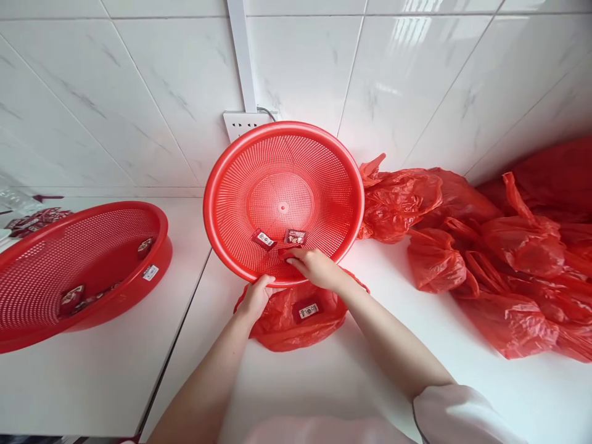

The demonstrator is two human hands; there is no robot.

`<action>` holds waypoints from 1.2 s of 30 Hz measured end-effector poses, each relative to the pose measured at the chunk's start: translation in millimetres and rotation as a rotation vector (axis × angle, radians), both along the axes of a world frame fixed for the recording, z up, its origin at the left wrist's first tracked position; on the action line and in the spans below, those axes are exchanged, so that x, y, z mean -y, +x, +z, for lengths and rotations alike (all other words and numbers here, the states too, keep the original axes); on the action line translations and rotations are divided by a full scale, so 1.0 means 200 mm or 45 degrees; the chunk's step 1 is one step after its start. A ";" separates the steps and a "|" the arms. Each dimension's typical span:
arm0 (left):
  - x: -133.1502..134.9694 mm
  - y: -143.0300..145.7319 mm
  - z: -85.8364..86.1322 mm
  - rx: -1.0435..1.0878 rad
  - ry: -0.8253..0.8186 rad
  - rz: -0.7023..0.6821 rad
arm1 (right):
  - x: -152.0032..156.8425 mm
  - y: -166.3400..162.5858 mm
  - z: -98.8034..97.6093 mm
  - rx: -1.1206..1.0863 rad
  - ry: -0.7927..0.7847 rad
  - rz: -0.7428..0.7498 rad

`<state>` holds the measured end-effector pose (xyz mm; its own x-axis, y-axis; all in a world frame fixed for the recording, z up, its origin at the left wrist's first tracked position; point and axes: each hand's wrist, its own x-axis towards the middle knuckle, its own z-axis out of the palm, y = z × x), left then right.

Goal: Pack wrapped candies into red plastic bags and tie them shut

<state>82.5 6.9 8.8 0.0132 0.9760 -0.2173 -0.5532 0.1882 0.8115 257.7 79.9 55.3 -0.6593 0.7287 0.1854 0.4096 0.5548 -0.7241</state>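
A red perforated plastic basket [283, 148] is tipped toward me against the wall side, its near rim over an open red plastic bag [282, 327]. My left hand [256, 299] is closed on the basket's near rim. Inside the basket, my right hand [312, 265] pinches a small red packet [287, 251], mostly hidden by the fingers. Two more small packets lie just beyond it: one with a white label [264, 239] and a darker one [296, 237]. Another labelled packet [308, 310] shows in the bag's mouth, below my right wrist.
On the left stands a second red basket [157, 246] holding several packets, with more packets [37, 221] piled behind it. Several filled red bags [513, 246] crowd the right side. A power socket [235, 125] is on the tiled wall. A dark seam [178, 336] runs between tabletops.
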 end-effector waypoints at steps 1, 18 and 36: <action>0.00 0.00 0.01 0.012 0.012 -0.007 | -0.01 0.01 0.01 -0.092 -0.137 -0.026; -0.01 -0.02 0.03 0.044 0.070 0.013 | -0.03 0.05 0.07 -0.447 -0.821 -0.003; 0.00 -0.02 0.01 -0.076 -0.049 0.018 | 0.08 0.06 0.15 0.199 -0.193 0.522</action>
<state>78.2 7.0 10.5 -0.0144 0.9670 -0.2545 -0.5069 0.2124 0.8355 270.5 63.8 85.9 -0.9103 0.4131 -0.0278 0.2892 0.5863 -0.7567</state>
